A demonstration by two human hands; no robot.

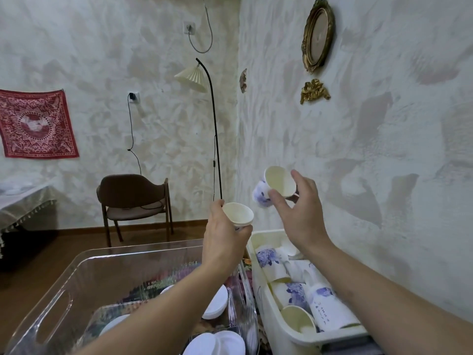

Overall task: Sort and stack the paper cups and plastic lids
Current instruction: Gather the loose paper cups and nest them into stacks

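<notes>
Both forearms reach up from the bottom edge over two bins. Below the left arm sits a clear plastic bin [76, 278] with white plastic lids [217, 302] lying loose on its floor, some overlapping near the front. Just to its right stands a white bin [258, 242] holding paper cups [294, 293] with blue flower prints, lying on their sides and jumbled against each other.

Above the bins, the left hand [225, 239] has its fingers curled round a short stack of cups [238, 213], mouth tilted toward the camera, thumb at the rim. The right hand [297, 208], a little higher and near the wall corner, pinches a single flowered cup [273, 187] between thumb and fingers; that cup tilts with its open mouth facing the camera. The two held cups are apart, not touching.

Behind them stand a floor lamp [202, 80] and a brown chair [133, 198]; a red cloth [35, 124] hangs on the left wall and a gilt oval frame [318, 34] on the right.
</notes>
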